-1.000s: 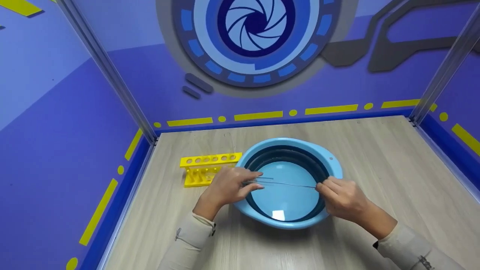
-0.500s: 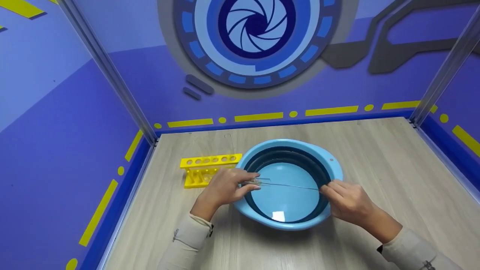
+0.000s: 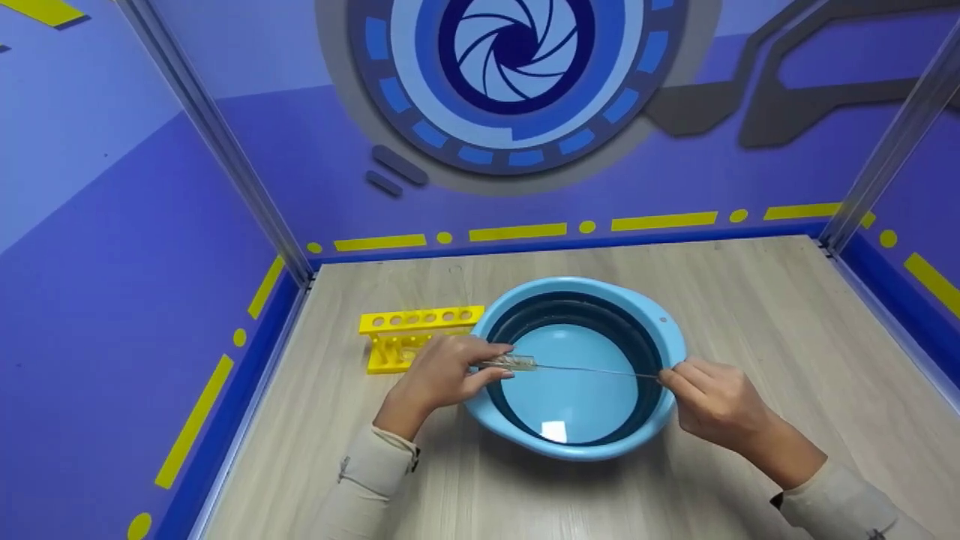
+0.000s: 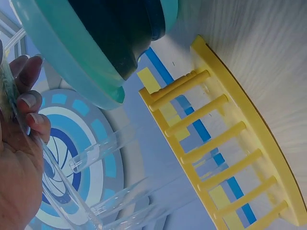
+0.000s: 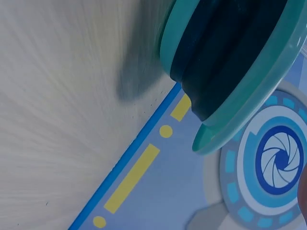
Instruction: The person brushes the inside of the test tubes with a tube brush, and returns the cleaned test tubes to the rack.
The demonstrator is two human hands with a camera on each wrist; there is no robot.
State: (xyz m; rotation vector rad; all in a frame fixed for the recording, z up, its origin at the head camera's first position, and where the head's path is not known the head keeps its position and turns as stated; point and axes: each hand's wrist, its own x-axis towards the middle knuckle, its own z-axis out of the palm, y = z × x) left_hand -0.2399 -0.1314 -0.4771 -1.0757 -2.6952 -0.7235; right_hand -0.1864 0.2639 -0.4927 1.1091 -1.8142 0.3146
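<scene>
Above a light-blue basin (image 3: 577,452) with a dark inner wall, my left hand (image 3: 446,375) holds a clear glass test tube (image 4: 72,199) lying roughly level, its mouth toward the right. Bristles of a test tube brush (image 3: 513,361) show inside the tube near that mouth. The brush's thin wire handle (image 3: 596,371) runs across the basin to my right hand (image 3: 712,401), which pinches its end over the basin's right rim. Only a sliver of the right hand shows in the right wrist view. Left-hand fingers (image 4: 33,100) curl around the tube.
A yellow test tube rack (image 3: 420,321) stands left of the basin, partly behind the left hand. Several clear tubes (image 4: 103,148) are at the rack in the left wrist view. Printed wall panels (image 3: 525,210) border the wooden table (image 3: 772,322) at the back and sides.
My right hand has moved to the right, drawing the wire partway out. The brush bristles now show near the tube's mouth. The left hand has shifted slightly left with the tube.
</scene>
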